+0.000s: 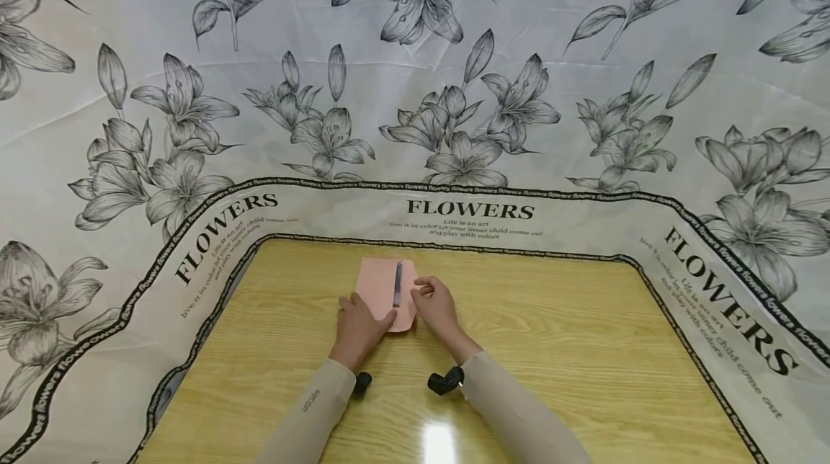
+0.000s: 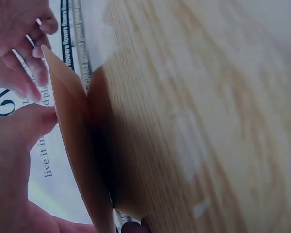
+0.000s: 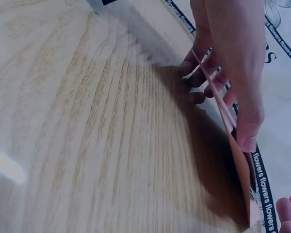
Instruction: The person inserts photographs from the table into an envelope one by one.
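A pink envelope (image 1: 376,278) is held slightly above the wooden table, tilted. A narrow dark strip (image 1: 398,284) shows along its right part, beside what looks like the raised flap (image 1: 407,305). My left hand (image 1: 360,327) grips the envelope from its near left side, thumb on the top face and fingers partly underneath, as the right wrist view shows. My right hand (image 1: 437,309) hovers at the envelope's right edge, its fingers loosely bent. In the left wrist view the right hand (image 2: 19,46) has its fingers spread apart beside the envelope's edge (image 2: 70,107), holding nothing.
The wooden table (image 1: 551,349) extends around both hands, with a bright reflection near its front. A white floral cloth (image 1: 480,168) with printed lettering borders the table at the back and sides. Black wrist mounts (image 1: 446,381) sit on both wrists.
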A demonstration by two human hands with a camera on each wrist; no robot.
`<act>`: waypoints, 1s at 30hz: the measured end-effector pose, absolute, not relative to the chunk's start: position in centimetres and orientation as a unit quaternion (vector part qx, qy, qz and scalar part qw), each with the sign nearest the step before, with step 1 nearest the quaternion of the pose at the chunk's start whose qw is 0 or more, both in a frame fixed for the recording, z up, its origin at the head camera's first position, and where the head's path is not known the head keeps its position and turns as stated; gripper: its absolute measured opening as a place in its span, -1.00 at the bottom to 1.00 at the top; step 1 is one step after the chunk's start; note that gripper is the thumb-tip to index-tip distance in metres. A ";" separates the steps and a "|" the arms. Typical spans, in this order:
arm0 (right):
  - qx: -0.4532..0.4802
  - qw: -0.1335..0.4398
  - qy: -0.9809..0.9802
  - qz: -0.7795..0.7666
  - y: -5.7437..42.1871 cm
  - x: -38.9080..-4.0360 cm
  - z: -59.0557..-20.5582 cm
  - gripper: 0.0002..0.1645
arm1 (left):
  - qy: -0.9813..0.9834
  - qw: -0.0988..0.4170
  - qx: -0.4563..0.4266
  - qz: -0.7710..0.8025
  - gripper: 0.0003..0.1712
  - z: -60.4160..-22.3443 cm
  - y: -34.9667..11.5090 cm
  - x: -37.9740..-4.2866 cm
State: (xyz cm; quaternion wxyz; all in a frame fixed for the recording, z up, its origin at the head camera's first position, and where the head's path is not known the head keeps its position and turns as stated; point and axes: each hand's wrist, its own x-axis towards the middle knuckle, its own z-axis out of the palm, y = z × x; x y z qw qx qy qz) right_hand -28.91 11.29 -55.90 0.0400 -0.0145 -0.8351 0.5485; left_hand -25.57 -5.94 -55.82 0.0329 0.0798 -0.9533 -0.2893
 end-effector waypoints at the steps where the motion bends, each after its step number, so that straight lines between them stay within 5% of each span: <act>1: -0.011 0.039 -0.834 0.550 11.5 -28.8 -55.8 -0.67 | -0.955 0.034 0.080 -0.285 0.20 -55.8 -5.9 -25.6; 17: 0.030 0.072 -0.846 0.528 14.9 -27.6 -55.2 -0.65 | -0.984 0.023 0.074 -0.160 0.19 -55.7 -6.8 -25.8; 30: 0.066 0.119 -0.935 0.328 23.7 -25.7 -53.5 -0.50 | -0.959 0.071 -0.075 -0.264 -0.16 -53.6 -11.6 -26.5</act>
